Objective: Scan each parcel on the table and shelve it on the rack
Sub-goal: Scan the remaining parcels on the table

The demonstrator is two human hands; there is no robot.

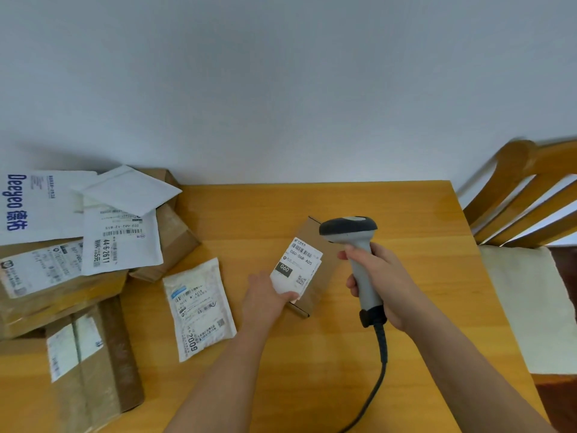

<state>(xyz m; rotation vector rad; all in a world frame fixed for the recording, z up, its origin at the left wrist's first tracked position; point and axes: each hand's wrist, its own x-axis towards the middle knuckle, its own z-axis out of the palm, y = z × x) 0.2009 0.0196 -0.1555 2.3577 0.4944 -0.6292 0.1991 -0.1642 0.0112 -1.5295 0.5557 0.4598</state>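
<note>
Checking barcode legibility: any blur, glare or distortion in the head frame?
Head view: the white label on the small brown cardboard box is sharp, slightly washed out at its near end; the brown taped cardboard cartons at lower left are blurred; wide-angle bending shows on the wooden chair.

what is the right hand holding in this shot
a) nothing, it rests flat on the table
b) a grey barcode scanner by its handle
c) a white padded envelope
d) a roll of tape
b: the right hand is wrapped round the handle of the grey barcode scanner, whose dark head points toward the label of the small cardboard parcel that the left hand steadies on the table.
</note>
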